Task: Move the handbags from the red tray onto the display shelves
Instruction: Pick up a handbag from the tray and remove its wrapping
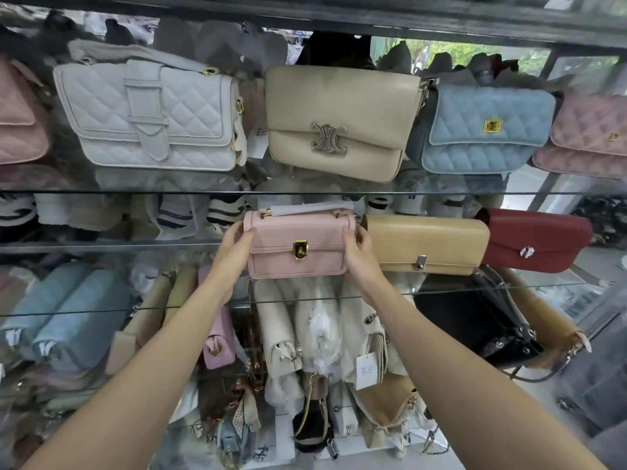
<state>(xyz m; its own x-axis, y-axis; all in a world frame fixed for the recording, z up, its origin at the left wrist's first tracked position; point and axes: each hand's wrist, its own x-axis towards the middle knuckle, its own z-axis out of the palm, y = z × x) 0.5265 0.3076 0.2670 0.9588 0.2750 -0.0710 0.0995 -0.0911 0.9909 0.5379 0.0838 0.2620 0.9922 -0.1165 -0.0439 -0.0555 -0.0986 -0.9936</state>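
A small pink handbag with a gold clasp and a wrapped top handle stands upright on the middle glass shelf. My left hand grips its left end and my right hand grips its right end. A tan clutch stands just to its right, with a dark red bag beyond that. The red tray is out of view.
The upper shelf holds a white quilted bag, a beige bag, a light blue quilted bag and pink bags at both ends. Below the glass lie several more bags, among them blue ones and a black one.
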